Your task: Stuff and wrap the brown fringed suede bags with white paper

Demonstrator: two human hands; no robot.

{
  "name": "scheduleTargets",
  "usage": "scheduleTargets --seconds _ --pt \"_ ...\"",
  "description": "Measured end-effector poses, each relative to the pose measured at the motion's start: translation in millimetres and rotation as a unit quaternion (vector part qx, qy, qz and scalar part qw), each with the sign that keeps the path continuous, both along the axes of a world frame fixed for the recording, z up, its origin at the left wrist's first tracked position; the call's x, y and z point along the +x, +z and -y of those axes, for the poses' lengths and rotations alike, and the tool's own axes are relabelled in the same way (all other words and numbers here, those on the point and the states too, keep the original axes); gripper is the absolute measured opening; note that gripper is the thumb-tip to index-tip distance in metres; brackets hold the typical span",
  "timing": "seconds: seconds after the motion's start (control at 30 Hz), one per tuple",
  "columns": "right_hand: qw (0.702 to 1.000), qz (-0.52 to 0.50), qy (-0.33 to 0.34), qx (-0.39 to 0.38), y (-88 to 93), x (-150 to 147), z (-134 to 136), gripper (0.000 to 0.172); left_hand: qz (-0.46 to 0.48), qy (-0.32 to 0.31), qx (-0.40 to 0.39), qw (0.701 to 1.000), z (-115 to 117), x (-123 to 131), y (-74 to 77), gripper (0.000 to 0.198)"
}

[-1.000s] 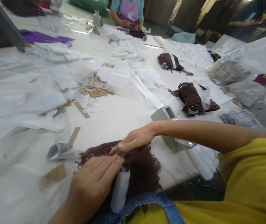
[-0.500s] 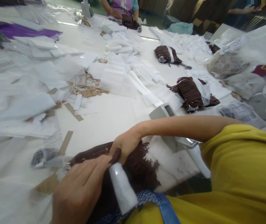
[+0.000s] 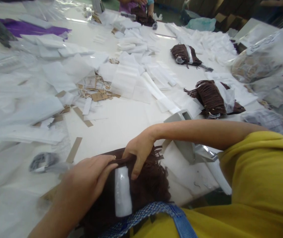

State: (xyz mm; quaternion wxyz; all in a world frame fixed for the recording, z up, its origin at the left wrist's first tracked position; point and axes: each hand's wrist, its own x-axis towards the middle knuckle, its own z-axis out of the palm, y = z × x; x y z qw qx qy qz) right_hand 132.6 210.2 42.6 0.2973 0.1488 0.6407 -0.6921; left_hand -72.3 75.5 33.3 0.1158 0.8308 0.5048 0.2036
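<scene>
A dark brown fringed bag (image 3: 146,185) lies at the table's near edge, against my body. My left hand (image 3: 91,175) pinches its upper edge, thumb below and fingers above. My right hand (image 3: 140,148) grips the same edge from the far side; its thumb lies over the brown material, and the other fingers are partly hidden behind the fold. Between the hands, a white wrapped strip (image 3: 123,193) rests on the bag. The fringe spreads out to the right, beneath my right wrist.
Two brown fringed bundles (image 3: 214,99) with white bands lie to the right. A grey tape dispenser (image 3: 181,115) stands behind my right forearm. White sheets (image 3: 128,79), cardboard tags (image 3: 98,96) and a clear-wrapped dark coil (image 3: 44,162) cover the left. Another person's hands hold brown material (image 3: 141,16) opposite.
My hands have drawn slightly apart along the bag's edge, and my right thumb has come down onto its front. The white strip now lies more upright. The camera view has shifted somewhat.
</scene>
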Motion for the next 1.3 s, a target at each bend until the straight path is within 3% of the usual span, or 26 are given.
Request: scheduleTargets --seconds 0.13,0.33,0.43,0.5,0.57,0.63,0.7,0.73,0.8,0.9,0.93,1.03,1.1,1.23,1.3 --pt "0.994 0.035 0.007 -0.104 -15.6 -2 0 0.026 -0.034 -0.009 0.091 0.995 5 5 0.9 0.02" --pt "0.999 0.012 -0.045 -0.008 -15.2 2 8 0.035 -0.053 0.03 0.113 0.992 2 10 -7.7 0.022" --pt "0.999 0.051 -0.005 -0.006 -11.4 2 13 0.038 -0.072 0.035 0.119 0.99 -2 13 -14.6 0.021" --pt "0.995 0.034 0.017 0.094 -7.4 2 16 0.044 -0.074 0.046 0.113 0.99 -4 15 -17.8 0.02" --pt "0.961 -0.009 0.015 0.277 0.0 5 20 0.054 -0.049 0.073 0.106 0.99 -2 16 -16.1 0.018" --pt "0.895 -0.032 -0.002 0.444 9.3 12 25 0.059 -0.005 0.112 0.12 0.986 6 19 -7.5 0.023" --pt "0.847 -0.038 -0.021 0.53 16.0 23 31 0.053 0.055 0.149 0.165 0.974 22 25 5.2 0.033" --pt "0.836 -0.043 -0.033 0.546 16.9 29 33 0.05 0.087 0.143 0.181 0.969 33 30 10.9 0.036" --pt "0.829 -0.055 -0.064 0.553 12.5 37 36 0.046 0.111 0.062 0.163 0.978 56 44 15.3 0.04" --pt "0.807 -0.044 -0.108 0.578 -4.7 39 30 0.048 0.005 -0.128 0.061 0.99 87 69 -1.8 0.055" --pt "0.795 -0.033 -0.118 0.595 -10.4 37 26 0.05 -0.039 -0.151 0.049 0.986 94 76 -11.9 0.06" --pt "0.764 -0.009 -0.148 0.628 -16.3 36 19 0.055 -0.101 -0.144 0.032 0.984 105 84 -37.2 0.067" --pt "0.742 -0.028 -0.192 0.641 -8.7 43 27 0.048 -0.102 -0.142 0.015 0.984 106 84 -40.5 0.066" --pt "0.649 -0.158 -0.33 0.667 8.7 68 91 0.032 -0.056 -0.124 -0.017 0.991 105 82 -24.5 0.046" --pt "0.649 -0.216 -0.321 0.655 2.0 78 135 0.038 -0.027 -0.103 -0.017 0.994 107 84 -19.6 0.036"
